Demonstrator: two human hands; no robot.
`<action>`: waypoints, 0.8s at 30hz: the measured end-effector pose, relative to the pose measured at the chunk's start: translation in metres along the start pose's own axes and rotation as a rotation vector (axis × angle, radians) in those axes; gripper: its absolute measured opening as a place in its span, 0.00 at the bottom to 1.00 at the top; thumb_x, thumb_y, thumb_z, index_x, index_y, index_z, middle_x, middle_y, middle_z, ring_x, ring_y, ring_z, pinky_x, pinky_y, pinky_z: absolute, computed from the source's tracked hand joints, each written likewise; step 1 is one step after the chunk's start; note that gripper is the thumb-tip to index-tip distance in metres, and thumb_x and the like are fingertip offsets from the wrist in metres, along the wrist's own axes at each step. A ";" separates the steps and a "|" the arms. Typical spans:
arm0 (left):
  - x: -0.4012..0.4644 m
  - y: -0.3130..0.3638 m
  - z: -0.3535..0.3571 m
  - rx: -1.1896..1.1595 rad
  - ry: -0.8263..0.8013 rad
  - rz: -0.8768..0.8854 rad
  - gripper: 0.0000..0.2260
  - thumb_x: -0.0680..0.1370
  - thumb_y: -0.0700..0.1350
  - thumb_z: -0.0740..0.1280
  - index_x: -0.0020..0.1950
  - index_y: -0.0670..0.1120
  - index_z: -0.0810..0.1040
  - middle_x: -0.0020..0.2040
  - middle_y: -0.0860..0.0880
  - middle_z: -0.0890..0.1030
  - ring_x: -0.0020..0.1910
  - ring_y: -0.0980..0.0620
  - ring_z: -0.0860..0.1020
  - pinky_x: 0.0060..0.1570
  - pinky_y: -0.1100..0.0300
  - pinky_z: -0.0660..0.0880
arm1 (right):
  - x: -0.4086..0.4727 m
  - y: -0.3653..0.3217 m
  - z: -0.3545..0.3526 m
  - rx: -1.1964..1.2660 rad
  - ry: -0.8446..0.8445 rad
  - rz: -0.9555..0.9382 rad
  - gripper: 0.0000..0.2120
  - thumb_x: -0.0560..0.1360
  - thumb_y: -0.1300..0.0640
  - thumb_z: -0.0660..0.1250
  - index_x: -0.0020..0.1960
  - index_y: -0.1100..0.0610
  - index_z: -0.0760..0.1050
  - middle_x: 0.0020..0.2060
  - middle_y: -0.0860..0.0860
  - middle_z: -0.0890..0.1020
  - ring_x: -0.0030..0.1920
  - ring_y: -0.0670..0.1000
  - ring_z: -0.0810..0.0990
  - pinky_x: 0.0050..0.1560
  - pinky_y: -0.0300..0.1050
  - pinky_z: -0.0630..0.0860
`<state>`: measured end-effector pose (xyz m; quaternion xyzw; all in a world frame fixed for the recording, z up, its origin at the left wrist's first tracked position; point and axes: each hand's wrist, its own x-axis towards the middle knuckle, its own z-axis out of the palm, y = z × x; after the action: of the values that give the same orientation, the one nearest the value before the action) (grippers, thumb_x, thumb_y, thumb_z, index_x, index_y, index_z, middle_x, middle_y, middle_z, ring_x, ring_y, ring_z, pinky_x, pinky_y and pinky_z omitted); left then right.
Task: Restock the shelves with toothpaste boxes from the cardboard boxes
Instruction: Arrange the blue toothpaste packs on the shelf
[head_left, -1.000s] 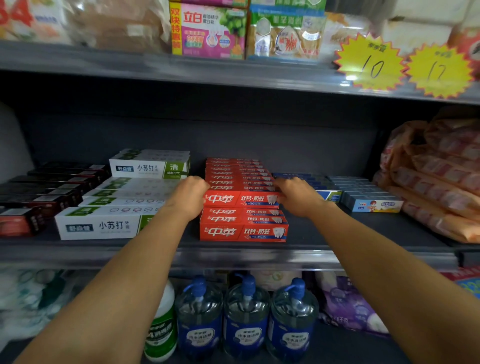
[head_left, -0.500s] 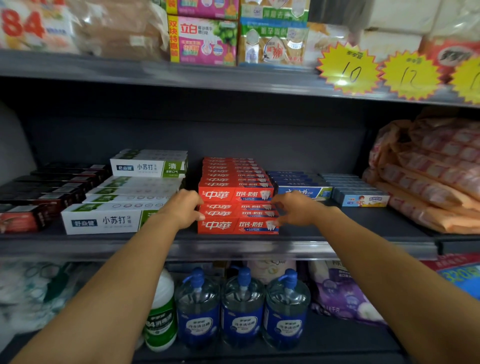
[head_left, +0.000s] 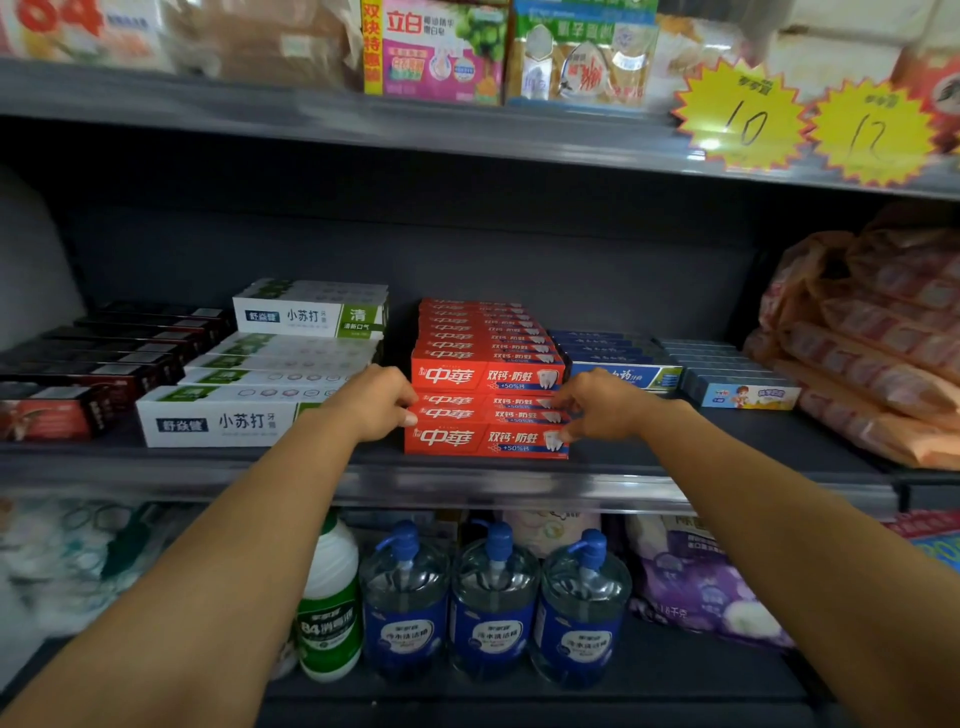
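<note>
Between white boxes (head_left: 228, 415) and blue boxes (head_left: 623, 375), both hands (left hand (head_left: 375, 402), right hand (head_left: 597, 404)) pinch red toothpaste boxes (head_left: 485, 439).

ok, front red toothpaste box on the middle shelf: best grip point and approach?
Probably the two short ends. The front red box lies flat, long face toward the aisle, with other red boxes behind it, so only its ends and front are free. Come in from the aisle with the left hand at its left end and the right hand at its right, where they already are.
</note>
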<state>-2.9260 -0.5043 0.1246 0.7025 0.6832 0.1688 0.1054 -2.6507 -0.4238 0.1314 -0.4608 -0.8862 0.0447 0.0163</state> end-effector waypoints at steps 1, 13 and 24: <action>-0.001 0.000 -0.001 -0.008 0.000 -0.004 0.10 0.78 0.43 0.68 0.58 0.43 0.82 0.55 0.47 0.82 0.53 0.52 0.79 0.57 0.54 0.75 | 0.000 0.000 -0.001 -0.009 -0.004 0.000 0.24 0.73 0.49 0.73 0.66 0.54 0.75 0.61 0.51 0.78 0.59 0.51 0.77 0.62 0.50 0.75; 0.020 -0.006 0.000 -0.036 0.192 -0.172 0.09 0.78 0.33 0.61 0.51 0.38 0.80 0.53 0.41 0.80 0.53 0.44 0.78 0.51 0.54 0.74 | 0.031 -0.034 -0.018 -0.130 0.209 -0.109 0.13 0.77 0.59 0.65 0.61 0.54 0.78 0.59 0.51 0.80 0.56 0.54 0.79 0.56 0.53 0.78; 0.035 -0.012 0.007 -0.114 0.079 -0.146 0.08 0.78 0.36 0.64 0.44 0.38 0.82 0.45 0.43 0.82 0.46 0.45 0.80 0.51 0.51 0.79 | 0.056 -0.036 -0.013 -0.216 0.315 -0.170 0.12 0.78 0.56 0.64 0.61 0.53 0.77 0.59 0.51 0.79 0.55 0.53 0.79 0.55 0.52 0.78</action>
<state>-2.9346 -0.4682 0.1168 0.6366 0.7254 0.2270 0.1303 -2.7117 -0.3974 0.1472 -0.3849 -0.9080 -0.1248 0.1087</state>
